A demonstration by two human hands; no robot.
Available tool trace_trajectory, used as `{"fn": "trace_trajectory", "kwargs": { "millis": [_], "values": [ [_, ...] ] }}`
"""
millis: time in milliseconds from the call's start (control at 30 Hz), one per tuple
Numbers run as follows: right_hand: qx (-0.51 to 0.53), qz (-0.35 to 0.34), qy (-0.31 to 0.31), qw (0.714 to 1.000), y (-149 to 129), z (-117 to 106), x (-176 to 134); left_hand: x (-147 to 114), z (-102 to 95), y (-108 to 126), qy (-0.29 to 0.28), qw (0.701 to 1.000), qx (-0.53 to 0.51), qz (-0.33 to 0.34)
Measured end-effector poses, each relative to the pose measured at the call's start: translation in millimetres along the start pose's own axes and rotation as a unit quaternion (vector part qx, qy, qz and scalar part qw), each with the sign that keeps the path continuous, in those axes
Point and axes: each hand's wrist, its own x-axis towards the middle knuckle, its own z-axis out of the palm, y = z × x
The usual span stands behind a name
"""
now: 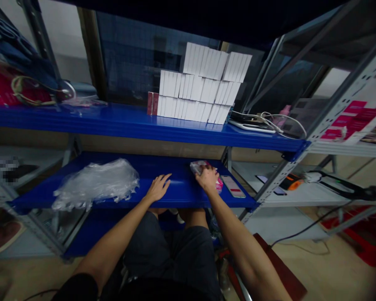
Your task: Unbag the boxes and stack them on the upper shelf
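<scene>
Fingers apart, my left hand (158, 187) rests on the lower blue shelf (178, 190) with nothing in it. My right hand (207, 177) is curled over a clear plastic packet (198, 167) with pink parts, at the right end of that shelf. Part of the packet is hidden under the hand. Just right of it lies a phone (232, 186) with its screen lit. Left of my left hand spreads a heap of clear plastic bags (98, 182), some hanging over the front edge.
On the upper blue shelf (113, 121) stand stacked white boxes (197, 88), with dark red boxes (152, 103) at their left. A white cable (271, 119) lies over a flat device. Metal uprights (280, 167) flank the shelf. An orange and black tool (293, 182) lies further right.
</scene>
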Motion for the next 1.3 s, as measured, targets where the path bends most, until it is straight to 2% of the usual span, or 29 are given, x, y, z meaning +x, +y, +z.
{"fn": "trace_trajectory", "kwargs": {
  "millis": [67, 167, 300, 367, 433, 500, 567, 633, 767, 933, 1067, 1133, 1200, 1300],
  "values": [
    [0.049, -0.073, -0.019, 0.996, -17, 7, -8, -2, -1.2, 1, 0.024, 0.999, -0.028, -0.005],
    [0.137, -0.165, -0.060, 0.975, -40, 24, -22, -3, -1.7, -1, 0.049, 0.998, -0.044, -0.007],
    [0.226, -0.198, -0.083, 0.950, -56, 47, -34, -1, -0.1, -6, 0.078, 0.996, -0.046, -0.013],
    [0.244, -0.189, -0.065, 0.949, -55, 57, -37, 1, 1.6, -9, 0.087, 0.994, -0.069, 0.006],
    [0.287, -0.154, -0.013, 0.945, -50, 68, -39, 3, 4.2, -13, 0.092, 0.990, -0.101, 0.030],
    [0.365, -0.102, 0.031, 0.925, -43, 79, -39, 3, 7.3, -17, 0.100, 0.987, -0.122, 0.040],
    [0.441, -0.067, 0.021, 0.895, -36, 87, -38, 3, 10.0, -19, 0.113, 0.985, -0.121, 0.037],
    [0.481, -0.064, -0.009, 0.874, -32, 90, -38, 1, 11.4, -20, 0.126, 0.986, -0.107, 0.035],
    [0.496, -0.069, -0.022, 0.865, -29, 91, -40, -2, 10.6, -18, 0.145, 0.982, -0.116, 0.033],
    [0.523, -0.013, -0.003, 0.852, -25, 97, -38, 0, 8.1, -25, 0.202, 0.947, -0.246, -0.038],
    [0.548, 0.039, 0.018, 0.835, -21, 101, -35, 3, 3.5, -36, 0.255, 0.919, -0.276, -0.120],
    [0.558, 0.053, 0.021, 0.828, -20, 100, -35, 2, 0.7, -36, 0.264, 0.908, -0.296, -0.135],
    [0.564, 0.046, 0.012, 0.824, -21, 98, -36, -1, -1.3, -31, 0.236, 0.913, -0.320, -0.089],
    [0.567, 0.006, -0.022, 0.823, -24, 96, -37, -5, -1.6, -24, 0.172, 0.929, -0.327, 0.025]
  ]
}}
